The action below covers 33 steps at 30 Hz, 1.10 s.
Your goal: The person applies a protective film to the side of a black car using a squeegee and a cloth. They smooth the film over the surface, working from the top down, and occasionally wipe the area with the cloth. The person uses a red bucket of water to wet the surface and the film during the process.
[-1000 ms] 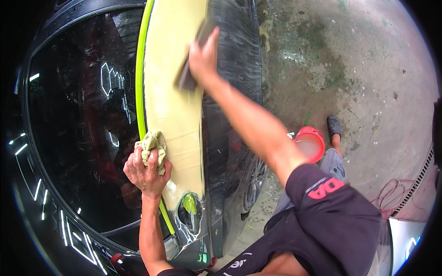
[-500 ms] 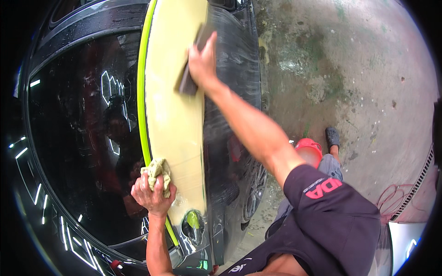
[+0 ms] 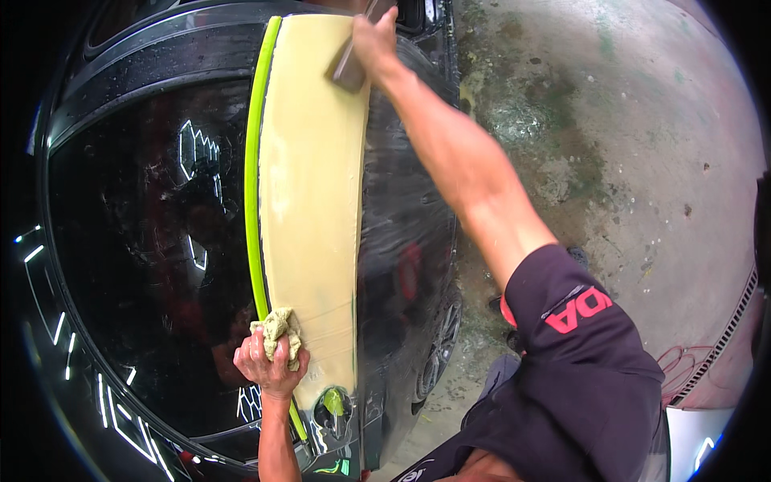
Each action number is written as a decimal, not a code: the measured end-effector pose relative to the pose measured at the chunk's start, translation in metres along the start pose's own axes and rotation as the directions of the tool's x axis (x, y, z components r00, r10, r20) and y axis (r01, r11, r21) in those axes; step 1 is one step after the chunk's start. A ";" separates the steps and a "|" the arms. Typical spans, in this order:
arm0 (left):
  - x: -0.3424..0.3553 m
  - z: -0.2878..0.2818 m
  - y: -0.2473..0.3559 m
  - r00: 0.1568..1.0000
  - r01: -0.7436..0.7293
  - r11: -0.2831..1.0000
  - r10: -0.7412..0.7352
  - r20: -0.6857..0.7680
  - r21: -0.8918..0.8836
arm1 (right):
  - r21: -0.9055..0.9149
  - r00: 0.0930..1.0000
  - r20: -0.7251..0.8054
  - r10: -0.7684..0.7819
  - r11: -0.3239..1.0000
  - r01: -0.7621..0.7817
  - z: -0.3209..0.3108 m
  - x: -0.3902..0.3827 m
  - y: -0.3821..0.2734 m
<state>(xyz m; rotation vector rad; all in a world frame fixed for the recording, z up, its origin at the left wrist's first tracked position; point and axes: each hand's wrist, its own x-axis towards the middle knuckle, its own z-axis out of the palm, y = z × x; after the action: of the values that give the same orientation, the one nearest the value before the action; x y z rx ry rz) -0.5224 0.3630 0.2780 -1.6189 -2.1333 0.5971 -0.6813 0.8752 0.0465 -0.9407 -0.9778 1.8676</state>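
Observation:
A long pale-yellow strip [image 3: 313,201] runs along the dark car's body, with bright green edging [image 3: 255,185] on its left. At the far top of the strip, my right hand [image 3: 375,44] grips a dark brown block [image 3: 345,74], slightly blurred, against the surface. Lower down, my left hand [image 3: 269,371] has its fingers closed on a crumpled, pale yellow-green cloth [image 3: 281,329] at the left edge of the strip. Below and right of the cloth, a small green patch [image 3: 335,402] sits in a recess in the panel.
Dark glass [image 3: 144,249] fills the car's left side of the view. A wheel [image 3: 438,353] shows below the wet dark panel. On the stained concrete floor [image 3: 642,145] lie a red hose [image 3: 683,361] and a drain grate [image 3: 715,337]. A red bucket [image 3: 507,312] is mostly hidden by my right sleeve.
My right hand has moved up the strip with the block. My left hand sits lower in view with the cloth, and the red bucket is now mostly covered by my arm.

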 end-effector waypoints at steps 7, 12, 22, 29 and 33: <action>-0.019 -0.009 -0.001 1.000 0.014 1.000 -0.015 0.024 0.020 | 0.033 0.999 0.033 -0.018 0.999 0.017 0.000 -0.090 0.030; -0.013 0.003 0.001 1.000 0.025 1.000 -0.025 0.003 0.013 | -0.035 0.999 -0.003 -0.037 0.999 0.037 0.003 0.004 -0.005; -0.008 0.003 0.002 1.000 0.025 1.000 -0.025 -0.011 0.006 | -0.052 0.997 -0.068 0.046 0.997 -0.050 0.011 0.012 -0.008; -0.012 -0.007 0.002 0.999 0.032 0.999 -0.032 -0.002 0.007 | -0.017 0.994 0.072 -0.085 0.996 0.087 -0.029 -0.303 0.043; -0.010 -0.007 0.000 1.000 0.013 1.000 -0.013 -0.018 0.000 | -0.015 0.999 -0.015 -0.049 0.999 0.048 -0.011 -0.243 0.035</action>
<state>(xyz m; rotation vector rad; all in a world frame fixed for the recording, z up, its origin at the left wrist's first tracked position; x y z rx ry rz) -0.5162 0.3538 0.2831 -1.6026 -2.1291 0.5763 -0.5869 0.6496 0.0689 -0.9303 -0.9974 1.8128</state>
